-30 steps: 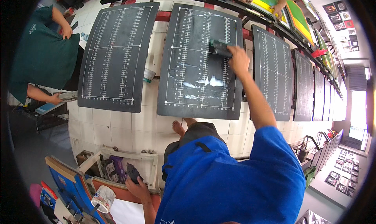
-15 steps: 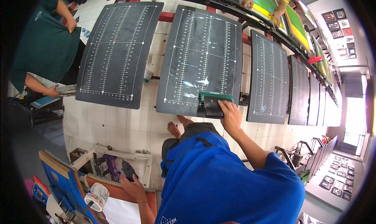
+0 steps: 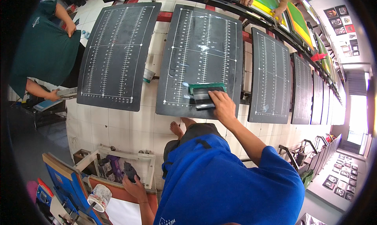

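Note:
My right hand [image 3: 223,107] grips a squeegee [image 3: 203,98] with a black holder and a green blade strip. It rests near the front edge of the middle dark printing board [image 3: 198,32], green edge on the far side. This board has white ruler markings, shiny smears and a small whitish blob [image 3: 185,84] just beyond the squeegee's left end. My left hand [image 3: 134,185] is low on the left, over a frame stand, its fingers closed round a small black object [image 3: 130,170] whose kind I cannot make out.
Similar marked boards [image 3: 114,60] stand left and right [image 3: 269,75]. A person in a dark green shirt [image 3: 49,54] is at the left; another person's hands [image 3: 279,13] work at green and yellow screens [image 3: 300,26] at the top. A paint-stained white tub [image 3: 99,197] stands near my left arm.
My right hand and the squeegee have moved left and slightly away from me across the middle board. The left hand still holds the black object in about the same place.

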`<action>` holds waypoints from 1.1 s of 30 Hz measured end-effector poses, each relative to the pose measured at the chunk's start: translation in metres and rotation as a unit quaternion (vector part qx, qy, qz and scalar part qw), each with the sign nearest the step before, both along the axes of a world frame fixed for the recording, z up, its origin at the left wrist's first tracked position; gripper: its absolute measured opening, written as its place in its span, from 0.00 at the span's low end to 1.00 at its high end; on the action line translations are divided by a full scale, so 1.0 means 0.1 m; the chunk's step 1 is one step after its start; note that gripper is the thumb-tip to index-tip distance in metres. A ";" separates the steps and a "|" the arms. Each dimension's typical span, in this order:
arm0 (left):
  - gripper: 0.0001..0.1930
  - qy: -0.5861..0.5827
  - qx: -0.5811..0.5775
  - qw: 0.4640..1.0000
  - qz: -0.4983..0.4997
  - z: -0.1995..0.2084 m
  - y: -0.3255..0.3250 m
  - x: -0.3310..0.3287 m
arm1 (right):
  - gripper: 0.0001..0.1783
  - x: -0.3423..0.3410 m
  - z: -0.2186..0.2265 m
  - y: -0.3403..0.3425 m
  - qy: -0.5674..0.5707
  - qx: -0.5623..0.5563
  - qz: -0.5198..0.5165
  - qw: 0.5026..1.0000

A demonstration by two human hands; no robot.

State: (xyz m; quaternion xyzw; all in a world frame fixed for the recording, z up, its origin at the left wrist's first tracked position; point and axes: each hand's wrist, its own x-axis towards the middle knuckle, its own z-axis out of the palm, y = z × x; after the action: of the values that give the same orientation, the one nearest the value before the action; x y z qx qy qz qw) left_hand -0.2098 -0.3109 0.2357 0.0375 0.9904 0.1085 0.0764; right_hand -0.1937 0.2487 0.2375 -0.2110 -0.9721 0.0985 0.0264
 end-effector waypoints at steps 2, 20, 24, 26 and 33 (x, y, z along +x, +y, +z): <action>0.23 0.004 0.000 1.000 0.005 -0.01 -0.02 0.00 | 0.41 0.10 -0.04 0.16 -0.002 0.040 -0.008 0.999; 0.22 0.050 0.044 0.998 0.010 -0.06 0.00 0.02 | 0.40 -0.02 -0.05 0.02 0.034 0.035 0.045 0.998; 0.22 0.012 0.049 0.998 0.025 0.01 -0.03 0.00 | 0.43 0.56 0.08 0.40 0.008 0.053 -0.123 0.991; 0.23 0.030 0.060 0.997 0.023 0.00 -0.07 0.02 | 0.44 0.71 0.14 0.19 -0.015 0.079 -0.089 0.993; 0.23 0.073 0.089 0.992 0.041 0.08 -0.12 0.04 | 0.39 0.00 0.09 -0.50 0.013 0.011 0.038 0.999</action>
State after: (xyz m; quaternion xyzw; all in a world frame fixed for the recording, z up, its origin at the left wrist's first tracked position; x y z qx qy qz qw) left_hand -0.2060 -0.3225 0.2438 0.0110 0.9804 0.1965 -0.0042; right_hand -0.1938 0.1984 0.2460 -0.1723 -0.9801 0.0914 0.0377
